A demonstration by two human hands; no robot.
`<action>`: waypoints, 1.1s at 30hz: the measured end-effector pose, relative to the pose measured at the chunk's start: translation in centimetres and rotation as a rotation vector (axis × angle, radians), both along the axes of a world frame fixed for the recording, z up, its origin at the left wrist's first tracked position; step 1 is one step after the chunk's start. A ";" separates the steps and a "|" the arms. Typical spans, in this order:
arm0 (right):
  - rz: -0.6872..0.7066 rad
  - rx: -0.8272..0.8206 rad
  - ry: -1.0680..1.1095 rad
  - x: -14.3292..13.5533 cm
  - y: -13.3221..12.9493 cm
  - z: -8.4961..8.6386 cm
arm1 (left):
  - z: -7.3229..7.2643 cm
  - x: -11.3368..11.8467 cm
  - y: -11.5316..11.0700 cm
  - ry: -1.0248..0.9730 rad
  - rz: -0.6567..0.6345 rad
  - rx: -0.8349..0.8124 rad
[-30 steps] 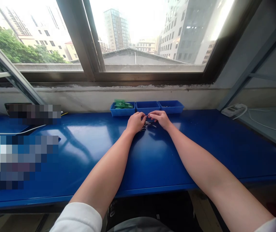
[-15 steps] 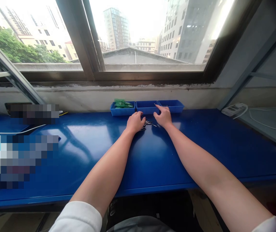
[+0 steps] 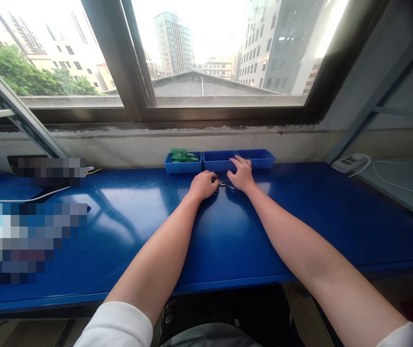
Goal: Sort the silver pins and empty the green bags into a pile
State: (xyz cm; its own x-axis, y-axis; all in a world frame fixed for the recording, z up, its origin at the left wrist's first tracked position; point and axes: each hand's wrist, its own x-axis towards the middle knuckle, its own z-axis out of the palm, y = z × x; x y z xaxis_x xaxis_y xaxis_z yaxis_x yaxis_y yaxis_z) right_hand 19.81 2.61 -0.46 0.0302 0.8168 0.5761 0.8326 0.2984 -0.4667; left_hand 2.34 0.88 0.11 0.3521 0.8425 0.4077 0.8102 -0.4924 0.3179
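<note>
A small pile of thin metal pieces (image 3: 222,183) lies on the blue tabletop between my hands, too small for me to tell their kind. My left hand (image 3: 203,186) rests at the pile's left side, its fingers curled in toward the thumb; whatever is between them is hidden. On the other side, my right hand (image 3: 242,175) hovers by the pile with thumb and fingers apart, in front of the blue bins. Behind the hands stand the middle bin (image 3: 219,157) and the right bin (image 3: 260,156), which has a few small metal pieces in it.
Green plastic packets (image 3: 182,155) fill the left bin (image 3: 184,167). A power strip (image 3: 350,165) with a white cable sits at the right. Blurred items and a white cable (image 3: 21,199) occupy the left of the table (image 3: 228,246). A window stands behind.
My right hand has drawn back slightly from the bins toward the pile, its forefinger less stretched out. My left hand's fingers have curled in more over the metal pieces.
</note>
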 end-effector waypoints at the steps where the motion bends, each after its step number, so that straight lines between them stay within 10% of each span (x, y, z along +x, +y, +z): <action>1: 0.032 0.025 0.012 0.0 0.0 0.1 | 0.0 0.0 0.0 0.003 0.004 -0.003; 9: 0.342 -0.159 -0.074 -0.3 -0.5 0.0 | 0.2 0.0 -0.1 0.001 -0.023 -0.028; 33: 0.346 -0.232 0.057 -0.6 -0.8 0.4 | 0.2 0.1 -0.1 -0.070 -0.094 0.055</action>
